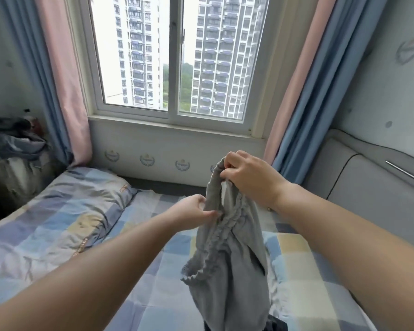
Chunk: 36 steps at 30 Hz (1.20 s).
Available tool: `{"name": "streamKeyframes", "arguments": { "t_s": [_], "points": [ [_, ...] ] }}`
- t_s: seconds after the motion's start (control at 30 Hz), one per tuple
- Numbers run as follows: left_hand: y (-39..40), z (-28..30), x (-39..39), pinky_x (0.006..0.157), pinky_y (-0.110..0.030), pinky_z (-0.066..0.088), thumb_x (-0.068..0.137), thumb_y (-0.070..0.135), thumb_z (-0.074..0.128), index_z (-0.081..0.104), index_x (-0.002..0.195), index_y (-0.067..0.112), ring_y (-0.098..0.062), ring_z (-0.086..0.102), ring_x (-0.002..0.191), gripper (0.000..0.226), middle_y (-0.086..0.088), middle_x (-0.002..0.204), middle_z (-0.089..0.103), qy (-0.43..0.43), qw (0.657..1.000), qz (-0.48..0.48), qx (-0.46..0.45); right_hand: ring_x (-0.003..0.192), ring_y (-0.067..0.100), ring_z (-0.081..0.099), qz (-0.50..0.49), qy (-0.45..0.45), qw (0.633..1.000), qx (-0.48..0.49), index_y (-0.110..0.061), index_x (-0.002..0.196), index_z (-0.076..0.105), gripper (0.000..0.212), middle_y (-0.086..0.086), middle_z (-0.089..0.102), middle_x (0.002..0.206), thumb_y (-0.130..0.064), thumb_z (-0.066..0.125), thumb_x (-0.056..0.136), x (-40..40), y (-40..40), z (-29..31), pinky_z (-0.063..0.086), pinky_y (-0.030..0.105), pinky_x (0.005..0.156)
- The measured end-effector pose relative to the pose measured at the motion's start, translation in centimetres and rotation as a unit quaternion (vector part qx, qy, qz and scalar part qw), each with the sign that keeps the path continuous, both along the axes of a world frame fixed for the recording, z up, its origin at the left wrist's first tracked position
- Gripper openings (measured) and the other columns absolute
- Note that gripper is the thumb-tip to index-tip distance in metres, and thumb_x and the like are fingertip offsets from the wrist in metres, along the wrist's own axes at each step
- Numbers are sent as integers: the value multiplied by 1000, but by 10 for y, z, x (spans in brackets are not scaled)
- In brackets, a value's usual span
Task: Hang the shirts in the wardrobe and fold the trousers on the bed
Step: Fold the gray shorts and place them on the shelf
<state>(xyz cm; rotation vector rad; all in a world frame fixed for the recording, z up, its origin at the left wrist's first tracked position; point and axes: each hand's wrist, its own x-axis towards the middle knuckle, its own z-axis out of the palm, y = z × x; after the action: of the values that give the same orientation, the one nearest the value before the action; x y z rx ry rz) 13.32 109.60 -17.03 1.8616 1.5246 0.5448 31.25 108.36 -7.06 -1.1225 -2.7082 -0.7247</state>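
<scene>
Grey crumpled trousers [227, 254] hang, elastic waistband pinched by both hands.

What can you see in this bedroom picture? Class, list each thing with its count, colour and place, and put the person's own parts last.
Trousers: one, grey, elastic waistband, held up above the bed.
Bed cover: one, checked blue, grey and yellow, across the bed.
Pillow: one, same check, left on the bed.
Window: one, white frame, centre, tower blocks outside.
Curtains: two, blue and pink, either side of the window.
Headboard: one, grey padded, right.
Clothes pile: one, dark and grey, far left.
Left hand: fingers pinch the waistband.
Right hand: grips the waistband higher up.
</scene>
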Motion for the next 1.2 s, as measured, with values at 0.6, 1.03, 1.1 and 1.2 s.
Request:
{"name": "streamKeyframes", "arguments": {
  "t_s": [0.6,1.03,1.1,1.2],
  "points": [
    [-28,43,-235,62,-18,42,76,22,76,63,86,23,-14,54,69,17,7,75,60,2,975,-34,217,84,24,42,-129,-12,992,10,-11,104,46,41,9,41,100,15,49,72,-156,-46,-5,41,33,72],
    [6,124,-365,70,-32,42,86,4,51,59,91,9,-28,55,81,11,-9,85,61,-110,934,165,297,97,29,55,-334,108,935,-40,-17,105,50,30,7,47,105,4,43,86,-246,-32,-13,43,38,62],
    [10,122,-379,71,-31,40,86,1,49,60,92,8,-27,54,84,14,-9,88,61,-90,934,172,299,97,29,56,-388,69,915,-86,-17,102,53,24,7,51,106,-1,42,89,-246,-31,-17,39,36,65],
    [16,117,-399,69,-31,38,84,-3,47,61,89,9,-28,53,83,19,-9,85,61,-42,938,172,299,104,28,57,-442,51,884,-141,-18,107,57,29,6,55,113,-2,42,88,-237,-29,-22,39,35,69]
  ]
}}
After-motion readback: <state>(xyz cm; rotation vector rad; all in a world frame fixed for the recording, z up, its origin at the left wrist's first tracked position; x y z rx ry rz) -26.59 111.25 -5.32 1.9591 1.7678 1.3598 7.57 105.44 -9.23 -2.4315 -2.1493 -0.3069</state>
